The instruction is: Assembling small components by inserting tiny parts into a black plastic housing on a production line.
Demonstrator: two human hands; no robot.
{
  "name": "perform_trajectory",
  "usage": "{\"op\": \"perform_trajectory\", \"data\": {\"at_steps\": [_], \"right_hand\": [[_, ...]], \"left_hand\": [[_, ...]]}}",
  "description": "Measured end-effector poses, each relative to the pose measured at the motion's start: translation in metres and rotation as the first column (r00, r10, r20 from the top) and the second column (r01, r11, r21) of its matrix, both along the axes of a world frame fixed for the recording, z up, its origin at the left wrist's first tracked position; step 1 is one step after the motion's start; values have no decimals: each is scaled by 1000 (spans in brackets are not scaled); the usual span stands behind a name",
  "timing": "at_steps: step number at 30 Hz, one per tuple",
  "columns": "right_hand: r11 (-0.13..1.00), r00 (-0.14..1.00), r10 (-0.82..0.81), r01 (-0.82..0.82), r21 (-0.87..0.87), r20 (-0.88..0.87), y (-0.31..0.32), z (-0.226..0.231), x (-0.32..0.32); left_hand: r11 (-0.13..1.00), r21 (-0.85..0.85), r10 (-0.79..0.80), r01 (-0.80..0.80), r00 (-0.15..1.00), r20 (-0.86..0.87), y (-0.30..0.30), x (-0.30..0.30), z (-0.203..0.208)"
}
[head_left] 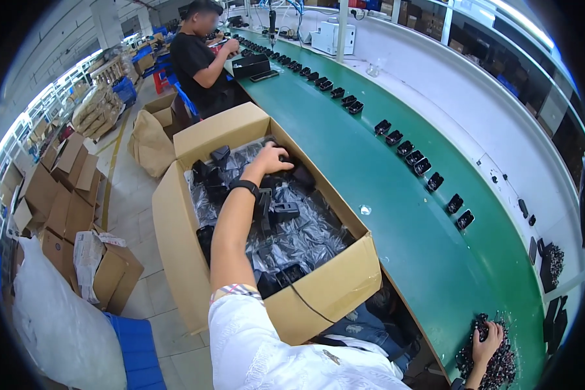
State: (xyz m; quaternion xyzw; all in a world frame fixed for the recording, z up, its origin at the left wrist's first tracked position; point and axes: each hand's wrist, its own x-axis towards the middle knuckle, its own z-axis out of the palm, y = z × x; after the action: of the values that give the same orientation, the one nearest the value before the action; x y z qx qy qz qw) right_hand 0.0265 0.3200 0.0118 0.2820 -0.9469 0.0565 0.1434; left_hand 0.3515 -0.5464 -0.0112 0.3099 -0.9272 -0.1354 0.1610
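Parts (286,210), L hand (267,160) apart nr carton rim (327,186), R hand (487,342) on pile (502,368), grip unclear

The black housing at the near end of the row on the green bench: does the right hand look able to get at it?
Probably yes: the right hand is at the pile of small parts, and nothing visible stands between it and the black housing.

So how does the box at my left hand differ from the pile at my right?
The cardboard box is large and tan; the pile of small parts is far smaller and mostly dark. The box's walls enclose black pieces and plastic bags; the pile lies loose on the green bench. Your left hand reaches into the box; your right hand rests on the pile. Each has a hand at it.
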Motion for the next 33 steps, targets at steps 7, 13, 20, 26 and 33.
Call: {"op": "perform_trajectory", "data": {"at_steps": [7, 13, 20, 26, 33], "right_hand": [[998, 999, 35, -36, -42, -34, 3, -4, -5], [998, 999, 39, -40, -41, -27, 0, 0, -5], [996, 998, 61, -63, -62, -34, -7, -2, -2], [977, 991, 120, -108, -183, 56, -28, -3, -9], [922, 950, 303, -270, -277, 81, -75, 5, -37]], "left_hand": [[854, 250, -457, 456, 888, -57, 127, 18, 25], [967, 123, -231, 221, 970, 74, 166, -4, 39], [952, 181, -299, 248, 883, 362, 221, -28, 9], [842, 344, -470, 415, 878, 89, 258, 9, 33], [848, 297, -498, 439, 851, 167, 268, -10, 42]]}}
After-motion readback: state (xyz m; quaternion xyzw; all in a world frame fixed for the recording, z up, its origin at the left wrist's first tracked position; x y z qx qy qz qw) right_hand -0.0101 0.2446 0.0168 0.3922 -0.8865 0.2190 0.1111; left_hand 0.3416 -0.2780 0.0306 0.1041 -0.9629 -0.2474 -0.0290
